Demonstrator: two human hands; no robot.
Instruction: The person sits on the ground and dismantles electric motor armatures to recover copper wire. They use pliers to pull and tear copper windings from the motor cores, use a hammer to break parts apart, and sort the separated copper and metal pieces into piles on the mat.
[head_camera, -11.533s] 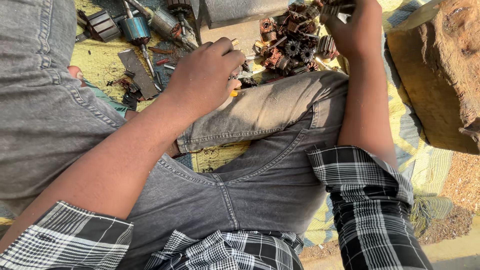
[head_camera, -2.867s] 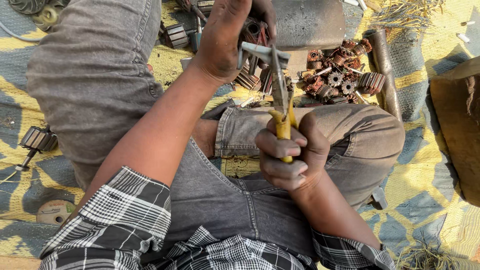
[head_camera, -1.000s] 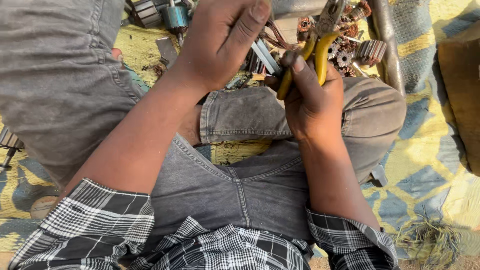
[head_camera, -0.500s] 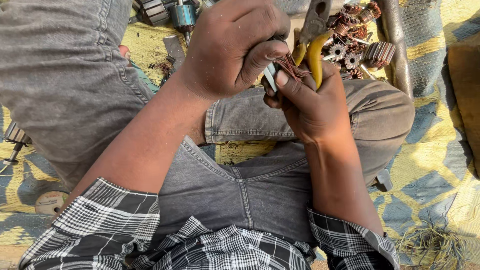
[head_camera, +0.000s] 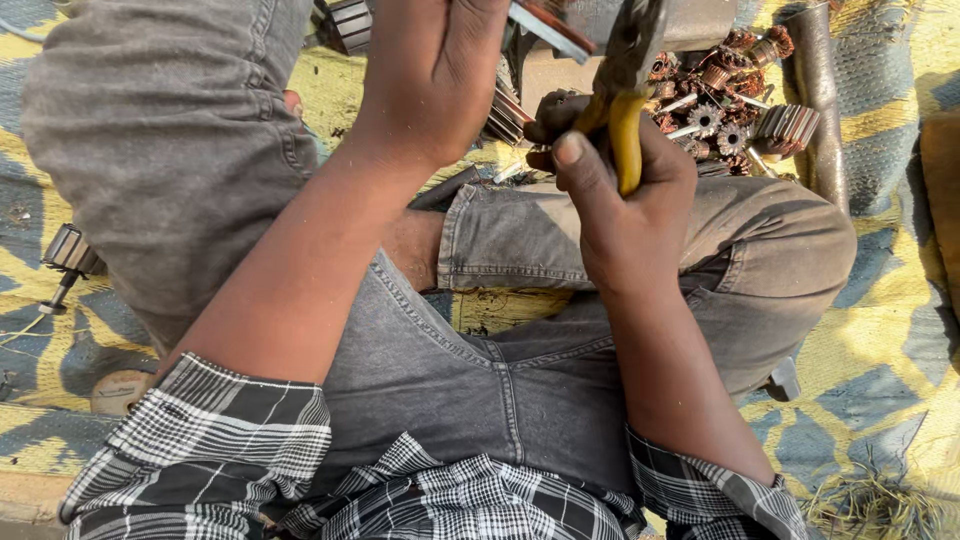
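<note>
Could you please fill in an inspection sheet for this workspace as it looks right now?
Surface: blue and yellow woven mat on the ground, frayed at the lower right.
Job's things: yellow-handled pliers raised over the lap; a metal part with copper windings, mostly cut off by the top edge.
Clutter: pile of small motor armatures beyond the right knee; one more armature lying at far left; a dark pipe-like piece.
Grippers: left hand closed on the metal part; right hand closed on the pliers' handles.
Cables: nothing seen.
Surroundings: grey jeans, checked shirt sleeves, strong sunlight.
</note>
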